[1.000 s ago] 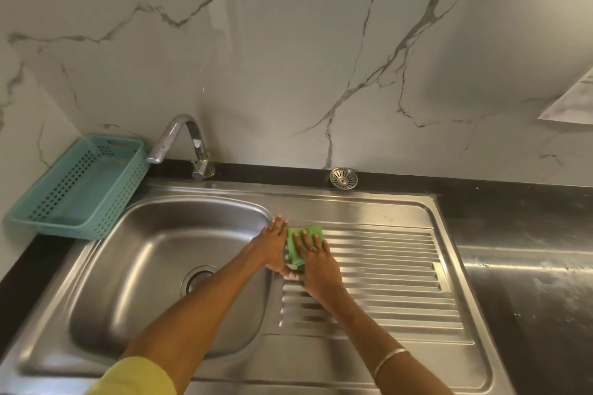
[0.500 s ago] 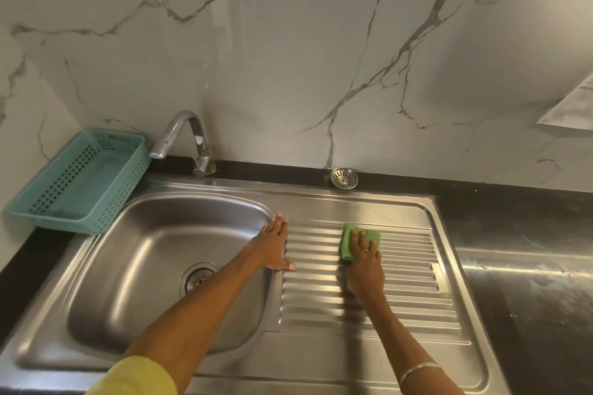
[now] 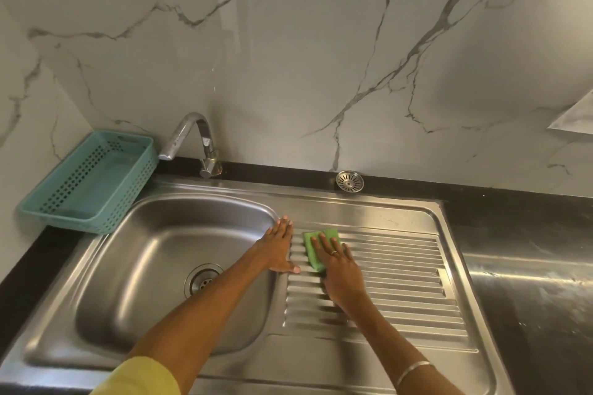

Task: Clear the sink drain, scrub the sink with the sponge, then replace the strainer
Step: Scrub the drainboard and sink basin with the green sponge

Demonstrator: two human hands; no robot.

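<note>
A green sponge (image 3: 312,247) lies on the ribbed drainboard (image 3: 401,279) of the steel sink (image 3: 154,253), near the basin's right rim. My right hand (image 3: 340,269) presses flat on the sponge with the fingers spread over it. My left hand (image 3: 279,247) rests flat and open on the rim between basin and drainboard, its thumb close to the sponge. The open drain (image 3: 202,279) shows in the basin floor with no strainer in it. The round metal strainer (image 3: 349,181) sits on the black ledge behind the drainboard.
A chrome tap (image 3: 195,141) stands at the back of the basin. A teal plastic basket (image 3: 90,179) leans at the back left corner. Black countertop (image 3: 532,266) runs to the right of the sink. A marble-look wall rises behind.
My right hand slid the sponge to the right along the drainboard, then back left beside my left hand. The left hand has stayed on the rim.
</note>
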